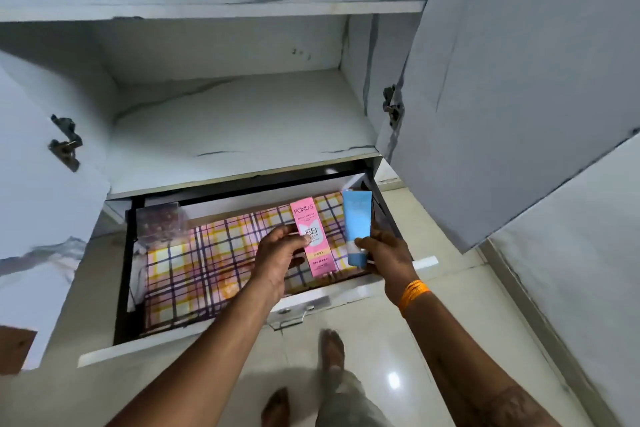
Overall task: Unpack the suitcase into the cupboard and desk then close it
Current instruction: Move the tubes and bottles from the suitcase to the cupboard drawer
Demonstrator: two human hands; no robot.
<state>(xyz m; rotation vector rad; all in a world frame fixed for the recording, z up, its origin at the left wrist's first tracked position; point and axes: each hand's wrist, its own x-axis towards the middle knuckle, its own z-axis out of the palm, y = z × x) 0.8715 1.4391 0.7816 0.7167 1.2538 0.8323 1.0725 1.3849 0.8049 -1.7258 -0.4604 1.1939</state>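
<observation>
The left hand point(280, 250) pinches a pink box point(312, 239) at mid-length; the right hand point(384, 253) grips a blue tube point(356, 225) by its lower end. Both hover over the open drawer point(311, 302) (checked cloth inside). Best laid flat, side by side, at its far right.

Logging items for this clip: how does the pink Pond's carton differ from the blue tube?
The pink Pond's carton is a flat-sided box in the left hand; the blue tube is soft-looking, in the right hand. The carton looks longer. Both are held over the open drawer.
</observation>
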